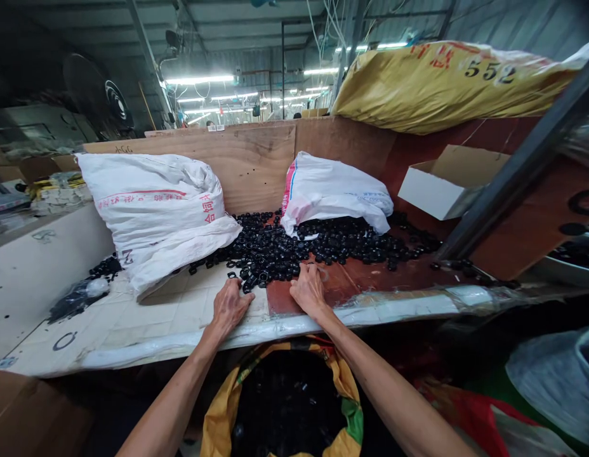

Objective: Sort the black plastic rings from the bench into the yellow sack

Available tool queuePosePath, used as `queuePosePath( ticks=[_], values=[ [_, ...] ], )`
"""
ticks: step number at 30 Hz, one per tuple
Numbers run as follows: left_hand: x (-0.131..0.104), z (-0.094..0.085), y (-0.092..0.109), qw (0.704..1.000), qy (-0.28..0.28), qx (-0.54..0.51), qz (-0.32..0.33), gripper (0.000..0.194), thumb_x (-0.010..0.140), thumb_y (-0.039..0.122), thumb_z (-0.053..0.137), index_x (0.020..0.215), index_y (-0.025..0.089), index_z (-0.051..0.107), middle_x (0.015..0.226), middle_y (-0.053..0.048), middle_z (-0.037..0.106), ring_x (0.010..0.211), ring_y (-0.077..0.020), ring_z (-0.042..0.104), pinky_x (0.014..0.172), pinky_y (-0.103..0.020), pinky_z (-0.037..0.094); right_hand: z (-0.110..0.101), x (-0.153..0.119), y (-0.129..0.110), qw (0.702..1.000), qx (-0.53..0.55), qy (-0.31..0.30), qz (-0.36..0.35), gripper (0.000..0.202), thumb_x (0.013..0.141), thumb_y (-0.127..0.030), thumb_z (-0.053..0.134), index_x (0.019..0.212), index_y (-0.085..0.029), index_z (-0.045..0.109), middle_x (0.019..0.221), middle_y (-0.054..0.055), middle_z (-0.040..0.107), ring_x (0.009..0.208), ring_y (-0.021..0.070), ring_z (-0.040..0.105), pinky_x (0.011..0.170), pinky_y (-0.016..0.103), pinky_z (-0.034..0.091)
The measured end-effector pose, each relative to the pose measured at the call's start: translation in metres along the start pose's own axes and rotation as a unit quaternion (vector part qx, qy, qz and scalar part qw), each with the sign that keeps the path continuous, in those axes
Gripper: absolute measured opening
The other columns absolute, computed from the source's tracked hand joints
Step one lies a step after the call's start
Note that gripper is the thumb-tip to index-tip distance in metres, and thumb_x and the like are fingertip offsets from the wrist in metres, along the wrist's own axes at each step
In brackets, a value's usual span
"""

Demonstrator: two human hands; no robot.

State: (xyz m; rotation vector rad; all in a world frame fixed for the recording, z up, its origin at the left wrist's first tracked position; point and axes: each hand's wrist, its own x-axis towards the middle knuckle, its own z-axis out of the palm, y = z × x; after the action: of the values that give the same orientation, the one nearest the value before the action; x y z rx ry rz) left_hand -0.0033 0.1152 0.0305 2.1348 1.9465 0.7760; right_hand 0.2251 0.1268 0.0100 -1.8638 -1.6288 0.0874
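Note:
A heap of small black plastic ring-like parts (270, 244) lies across the worktable (180, 317). At its near edge is my left hand (230, 304), palm down, thumb apart from the fingers, with fingertips close to a few loose rings. To the right, my right hand (308, 289) rests on the reddish-brown part of the tabletop with its fingers curled at the pile; what they hold, if anything, is hidden. Below the table edge, between my forearms, a yellow sack (218, 412) stands with its mouth wide and dark contents inside.
One white woven sack (161, 209) leans on the left of the pile, another white sack (337, 193) behind it. A wooden board (256, 152) walls the back. At right are a cardboard box (432, 190), a slanted metal post (523, 158) and a large yellow bag (442, 89).

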Motion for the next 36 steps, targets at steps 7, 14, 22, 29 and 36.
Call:
queuePosePath(
  ticks=[7, 14, 22, 29, 36],
  values=[
    [-0.011, 0.011, 0.001, 0.999, 0.002, -0.026, 0.032, 0.03, 0.084, 0.02, 0.064, 0.113, 0.018, 0.069, 0.107, -0.009, 0.075, 0.094, -0.0256, 0.071, 0.086, -0.035, 0.052, 0.027, -0.007, -0.004, 0.982, 0.117, -0.039, -0.145, 0.036, 0.081, -0.004, 0.054, 0.116, -0.013, 0.059, 0.11, 0.013, 0.054, 0.094, 0.0228, 0.06, 0.088, 0.034, 0.052],
    [-0.026, 0.016, -0.011, 0.984, 0.017, -0.166, 0.066, 0.026, 0.078, 0.019, 0.066, 0.104, 0.019, 0.068, 0.082, 0.0, 0.07, 0.066, -0.0157, 0.064, 0.068, -0.028, 0.051, 0.013, -0.017, -0.01, 0.98, 0.079, -0.058, -0.171, 0.018, 0.085, -0.012, 0.062, 0.102, -0.018, 0.064, 0.107, 0.008, 0.054, 0.078, 0.0181, 0.06, 0.071, 0.029, 0.049],
    [-0.027, 0.015, -0.012, 0.949, 0.006, -0.293, 0.115, 0.025, 0.075, 0.014, 0.067, 0.099, 0.019, 0.073, 0.091, -0.003, 0.064, 0.07, -0.0118, 0.059, 0.064, -0.024, 0.048, 0.016, -0.018, -0.008, 0.97, 0.101, -0.071, -0.207, 0.019, 0.084, -0.009, 0.06, 0.1, -0.017, 0.064, 0.098, 0.008, 0.062, 0.087, 0.022, 0.062, 0.075, 0.03, 0.049],
    [-0.029, 0.012, -0.009, 0.943, 0.006, -0.322, 0.086, 0.027, 0.075, 0.015, 0.067, 0.102, 0.019, 0.07, 0.089, 0.0, 0.064, 0.069, -0.0108, 0.057, 0.066, -0.024, 0.047, 0.002, -0.022, -0.01, 0.936, 0.311, -0.035, -0.163, 0.016, 0.089, -0.02, 0.058, 0.099, -0.019, 0.07, 0.101, 0.007, 0.066, 0.086, 0.0194, 0.064, 0.076, 0.03, 0.053],
    [-0.031, 0.01, -0.006, 0.935, -0.002, -0.347, 0.071, 0.024, 0.075, 0.018, 0.069, 0.098, 0.017, 0.067, 0.089, -0.001, 0.063, 0.069, -0.0109, 0.058, 0.067, -0.024, 0.048, 0.002, -0.042, -0.026, 0.857, 0.48, -0.156, -0.104, 0.024, 0.085, -0.026, 0.065, 0.107, -0.021, 0.07, 0.1, 0.005, 0.065, 0.077, 0.0158, 0.064, 0.065, 0.026, 0.056]
  ],
)
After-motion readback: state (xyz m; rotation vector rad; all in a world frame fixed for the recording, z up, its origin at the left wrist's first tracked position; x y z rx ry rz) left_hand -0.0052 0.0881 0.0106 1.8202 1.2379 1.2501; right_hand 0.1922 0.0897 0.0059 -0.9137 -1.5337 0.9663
